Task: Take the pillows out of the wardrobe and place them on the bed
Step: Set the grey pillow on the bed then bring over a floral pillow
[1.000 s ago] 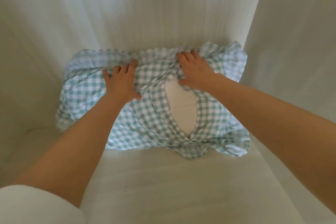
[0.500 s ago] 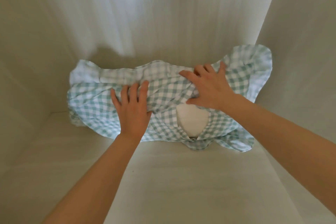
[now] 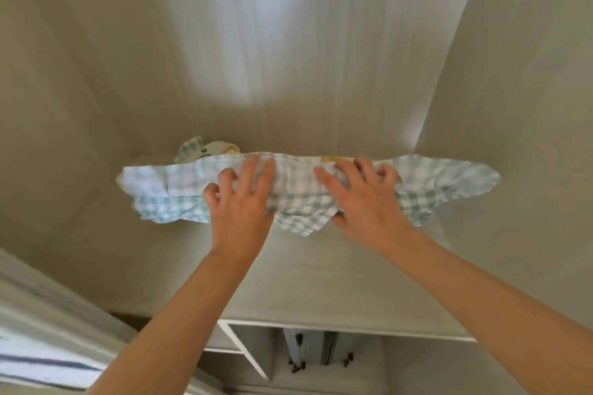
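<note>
A pillow in a green-and-white checked case with a frilled edge point(image 3: 298, 189) lies on a pale shelf point(image 3: 321, 282) inside the wardrobe, seen almost edge-on. My left hand point(image 3: 240, 202) rests on its left-middle with fingers curled into the cloth. My right hand point(image 3: 365, 199) lies on its right-middle, fingers spread and bent over the top. Behind the pillow on the left, part of another item point(image 3: 205, 151) shows, cream with a checked frill; the rest is hidden.
The wardrobe's back wall point(image 3: 288, 42) and right side wall point(image 3: 513, 74) close in the shelf. Below the shelf's front edge is a lower compartment with a white divider point(image 3: 247, 353) and a pale suitcase on wheels point(image 3: 314, 353). A wardrobe door edge point(image 3: 48, 314) stands at lower left.
The view has dropped, so the pillow now looks flat and edge-on and the lower compartment shows. Both hands stay on the pillow, fingers more curled. The white opening in the case is out of sight.
</note>
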The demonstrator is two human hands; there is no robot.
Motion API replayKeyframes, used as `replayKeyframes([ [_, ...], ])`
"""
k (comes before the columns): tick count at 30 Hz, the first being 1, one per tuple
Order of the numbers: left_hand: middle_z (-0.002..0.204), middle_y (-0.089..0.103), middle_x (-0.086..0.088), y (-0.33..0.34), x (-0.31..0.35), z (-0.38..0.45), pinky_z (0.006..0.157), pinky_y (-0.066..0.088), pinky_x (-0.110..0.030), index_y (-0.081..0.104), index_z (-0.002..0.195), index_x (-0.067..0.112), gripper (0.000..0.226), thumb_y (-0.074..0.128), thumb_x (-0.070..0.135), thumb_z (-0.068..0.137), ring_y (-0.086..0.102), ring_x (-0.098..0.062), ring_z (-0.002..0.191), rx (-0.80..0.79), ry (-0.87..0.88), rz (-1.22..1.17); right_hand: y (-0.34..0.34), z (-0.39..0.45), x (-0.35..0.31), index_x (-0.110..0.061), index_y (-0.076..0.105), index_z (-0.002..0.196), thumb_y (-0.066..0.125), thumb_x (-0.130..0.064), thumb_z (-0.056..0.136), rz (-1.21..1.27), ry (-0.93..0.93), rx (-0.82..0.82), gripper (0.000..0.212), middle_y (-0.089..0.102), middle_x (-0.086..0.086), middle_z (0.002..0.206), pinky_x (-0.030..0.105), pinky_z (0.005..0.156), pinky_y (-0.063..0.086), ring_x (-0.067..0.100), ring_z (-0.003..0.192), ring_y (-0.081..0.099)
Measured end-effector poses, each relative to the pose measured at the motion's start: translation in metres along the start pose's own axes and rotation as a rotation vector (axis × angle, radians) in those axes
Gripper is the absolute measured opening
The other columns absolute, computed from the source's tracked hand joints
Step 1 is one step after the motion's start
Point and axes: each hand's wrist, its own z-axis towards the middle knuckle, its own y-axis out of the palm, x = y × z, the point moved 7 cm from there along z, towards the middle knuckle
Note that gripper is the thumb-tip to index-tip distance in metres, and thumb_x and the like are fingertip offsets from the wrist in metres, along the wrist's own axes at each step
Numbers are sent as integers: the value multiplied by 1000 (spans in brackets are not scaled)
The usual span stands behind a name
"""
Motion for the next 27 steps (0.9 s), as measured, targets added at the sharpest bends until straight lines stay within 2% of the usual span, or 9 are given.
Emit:
replayKeyframes([
  [3,147,50,-8,9,11,-31,107,21,-60,45,147,21,100,86,11,56,42,-37,136,-111,52,-17,3,-31,-17,-22,55,135,84,-26,59,28,-42,-13,81,59,14,127,53,84,36,37,112,54],
  [5,145,52,-9,21,14,-54,112,14,-62,39,151,21,109,88,11,54,44,-35,137,-224,66,-33,11,-52,-27,-24,57,132,84,-30,60,17,-86,-65,77,60,12,124,51,85,38,34,109,55],
  [8,127,65,-7,38,16,-93,106,31,-65,55,140,17,94,88,8,52,60,-32,119,-395,75,-47,32,-78,-44,-25,49,135,74,-45,73,-1,-191,-264,69,51,9,134,52,93,32,33,120,45],
  [11,118,70,-7,45,20,-125,92,49,-58,69,123,16,74,86,1,52,66,-32,107,-508,87,-77,56,-94,-52,-22,45,136,57,-50,86,34,-258,-421,58,42,7,138,51,98,25,32,127,33],
  [16,112,69,-9,44,17,-138,69,57,-45,71,117,11,60,83,3,58,64,-37,97,-517,68,-179,71,-84,-41,-21,53,125,37,-54,95,117,-202,-421,47,47,2,131,45,95,27,27,124,36],
  [19,118,63,1,49,8,-136,82,54,-39,68,120,20,38,69,34,86,54,-24,110,-597,-28,-343,79,-62,-31,-21,51,131,33,-51,97,178,-125,-415,49,47,3,136,44,97,28,26,126,37],
  [22,100,66,7,50,-9,-127,77,52,-34,74,99,27,38,53,58,91,62,-16,94,-617,-243,-527,89,-33,-26,-17,47,136,34,-50,98,208,-60,-407,52,46,7,140,46,99,33,29,127,39],
  [25,92,69,-2,49,-32,-112,73,47,-34,73,93,19,33,51,42,98,62,-25,92,-445,-422,-636,102,-8,-24,-13,44,138,37,-48,98,244,0,-419,54,43,10,143,47,100,36,32,129,38],
  [27,113,69,-7,55,-41,-103,86,47,-38,71,112,15,26,56,32,97,58,-28,109,-376,-399,-534,111,7,-21,-10,40,140,38,-46,98,247,38,-434,55,41,13,145,47,101,38,34,130,38],
])
